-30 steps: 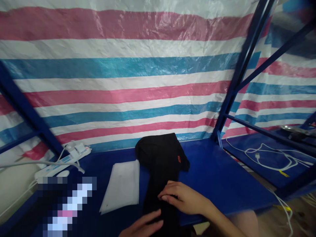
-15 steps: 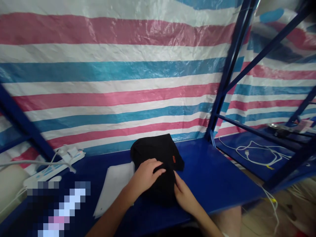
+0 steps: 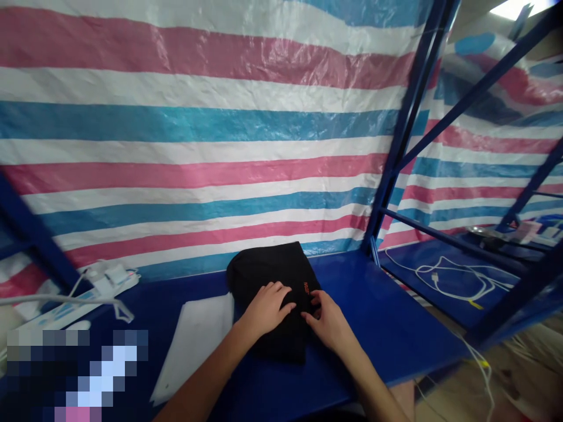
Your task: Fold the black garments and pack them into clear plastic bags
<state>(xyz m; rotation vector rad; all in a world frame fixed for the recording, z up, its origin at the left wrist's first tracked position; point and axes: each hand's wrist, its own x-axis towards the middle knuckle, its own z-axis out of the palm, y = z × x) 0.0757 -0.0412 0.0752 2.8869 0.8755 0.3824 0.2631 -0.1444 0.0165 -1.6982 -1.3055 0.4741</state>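
A folded black garment (image 3: 272, 264) with small orange lettering near its right edge lies on the blue board (image 3: 352, 299). My left hand (image 3: 267, 308) rests flat on top of it, fingers stretched and thumb apart. At the garment's right edge is my right hand (image 3: 328, 322), its fingers curved and touching the cloth, with a gap between thumb and forefinger. Whether any fabric sits under those fingertips is hard to see. Just left of the garment, under my left forearm, lies a stack of white paper (image 3: 193, 340).
A white power strip (image 3: 65, 308) with plugs and cables stands at the left. Blue metal posts (image 3: 396, 140) frame the board, and a striped plastic sheet (image 3: 197, 123) hangs behind. White cables (image 3: 461, 278) lie coiled on the neighbouring board.
The garment's near part, bunched between my hands before, now lies flatter with a straight front edge. My right hand has moved up along its right side, and its fingers have spread.
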